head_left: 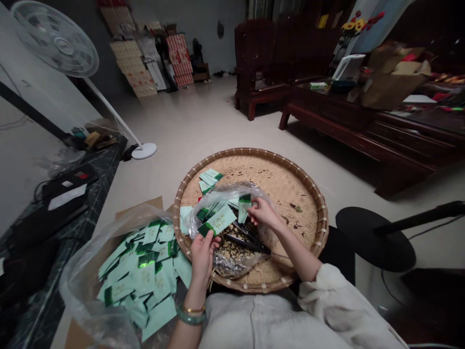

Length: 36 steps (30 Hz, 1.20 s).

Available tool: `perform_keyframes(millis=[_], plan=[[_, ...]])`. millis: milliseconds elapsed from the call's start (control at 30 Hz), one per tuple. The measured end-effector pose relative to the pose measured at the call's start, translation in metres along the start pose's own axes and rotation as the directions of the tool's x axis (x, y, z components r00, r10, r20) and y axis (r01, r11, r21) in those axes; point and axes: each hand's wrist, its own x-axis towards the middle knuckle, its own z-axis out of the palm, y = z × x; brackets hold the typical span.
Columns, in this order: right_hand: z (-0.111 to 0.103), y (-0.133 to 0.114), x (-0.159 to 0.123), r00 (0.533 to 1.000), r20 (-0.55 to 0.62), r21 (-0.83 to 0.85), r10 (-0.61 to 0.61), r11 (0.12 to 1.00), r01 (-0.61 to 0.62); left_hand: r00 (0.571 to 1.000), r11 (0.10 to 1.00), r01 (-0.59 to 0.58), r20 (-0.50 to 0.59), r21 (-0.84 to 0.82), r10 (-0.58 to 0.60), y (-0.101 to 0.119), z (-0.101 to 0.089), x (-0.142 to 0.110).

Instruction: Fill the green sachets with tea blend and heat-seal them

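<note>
The right hand [263, 213] pinches a mint-green packet [244, 207] upright between thumb and fingers, over the middle of a round woven bamboo tray [250, 157]. The left hand [202, 257] is curled at the tray's near edge, its fingertips pinching the lower corner of a second green-and-white packet [217, 220]. Both hands work at a clear plastic bag [225, 201] lying in the tray, with loose dried leaves [227, 254] and black-handled scissors [247, 243] inside it, just beside the right hand. A small stack of matching packets [209, 179] rests on the tray's far side, and scattered dark bits [296, 224] lie on its weave to the right.

Left of the tray, a heap of mint-green packets [143, 276] fills a large clear bag [85, 271] on flattened cardboard [140, 207]. Beyond the tray stand a white pedestal fan [54, 39] and a dark carved wooden bench [261, 72]. A jade bangle [191, 315] and a gold bracelet [193, 309] circle the left wrist.
</note>
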Motion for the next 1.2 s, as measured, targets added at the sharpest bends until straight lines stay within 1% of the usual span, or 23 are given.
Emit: perform_keyframes(millis=[100,167,233,300,400,500,533,567,600,633,667,700,733,767,800,833,900,1067,1200], plan=[[0.01,0.003,-0.001,0.994,0.096,0.137,0.053,0.988,-0.066,1.0,1.0,-0.003,0.02,-0.006,0.003,0.001,0.0,0.0],[0.017,0.006,-0.001,0.989,0.136,0.233,0.063,0.968,-0.094,1.0,1.0,-0.003,0.02,-0.015,0.003,0.002,0.001,0.0],[0.022,0.007,0.0,0.993,0.109,0.346,0.046,0.935,-0.081,1.0,1.0,-0.004,0.016,-0.023,0.004,0.002,0.001,0.0],[0.023,0.004,0.001,0.999,0.045,0.458,0.019,0.888,-0.037,1.0,1.0,-0.003,0.018,-0.027,0.003,0.002,0.001,-0.001],[0.024,-0.001,-0.005,1.0,-0.004,0.564,-0.008,0.825,0.009,1.0,1.0,-0.005,0.02,-0.023,0.005,0.001,0.0,-0.001],[0.03,0.0,-0.022,0.999,-0.018,0.605,-0.034,0.796,0.038,1.0,1.0,-0.024,0.011,-0.006,0.024,-0.001,-0.001,0.0],[0.033,0.002,-0.028,0.997,-0.05,0.598,-0.06,0.798,0.078,0.999,0.999,-0.033,0.01,0.009,0.033,-0.003,-0.001,0.0],[0.037,0.004,-0.035,0.991,-0.091,0.556,-0.1,0.821,0.134,0.999,0.999,-0.04,0.01,0.028,0.04,-0.004,0.0,0.001],[0.04,0.007,-0.04,0.979,-0.126,0.463,-0.162,0.863,0.202,0.999,0.997,-0.047,0.013,0.052,0.047,-0.006,0.0,0.001],[0.044,0.009,-0.045,0.956,-0.147,0.325,-0.255,0.9,0.29,0.998,0.996,-0.052,0.021,0.078,0.051,-0.007,0.001,0.001],[0.046,0.01,-0.048,0.922,-0.149,0.16,-0.358,0.911,0.379,0.998,0.993,-0.057,0.033,0.101,0.054,-0.008,0.001,0.001],[0.048,0.01,-0.05,0.879,-0.132,-0.009,-0.459,0.887,0.462,0.997,0.991,-0.06,0.047,0.116,0.054,-0.009,0.002,0.001],[0.05,0.011,-0.052,0.83,-0.109,-0.155,-0.548,0.834,0.53,0.997,0.991,-0.059,0.063,0.122,0.052,-0.01,0.003,0.0],[0.05,0.01,-0.053,0.781,-0.091,-0.266,-0.617,0.771,0.578,0.996,0.991,-0.056,0.078,0.121,0.046,-0.01,0.004,0.0],[0.051,0.01,-0.053,0.739,-0.085,-0.342,-0.669,0.716,0.608,0.995,0.992,-0.05,0.09,0.116,0.04,-0.01,0.004,-0.002],[0.051,0.01,-0.053,0.704,-0.089,-0.389,-0.704,0.675,0.627,0.995,0.993,-0.042,0.098,0.112,0.031,-0.01,0.005,-0.003],[0.052,0.01,-0.054,0.654,-0.109,-0.433,-0.749,0.628,0.647,0.994,0.994,-0.031,0.106,0.108,0.019,-0.011,0.005,-0.005],[0.055,0.013,-0.055,0.572,-0.147,-0.451,-0.807,0.57,0.687,0.996,0.999,-0.023,0.082,0.046,0.019,-0.016,0.006,-0.011],[0.054,0.017,-0.053,0.496,-0.107,-0.465,-0.862,0.485,0.741,0.998,1.0,-0.012,0.061,-0.015,0.013,-0.018,0.01,-0.014]])
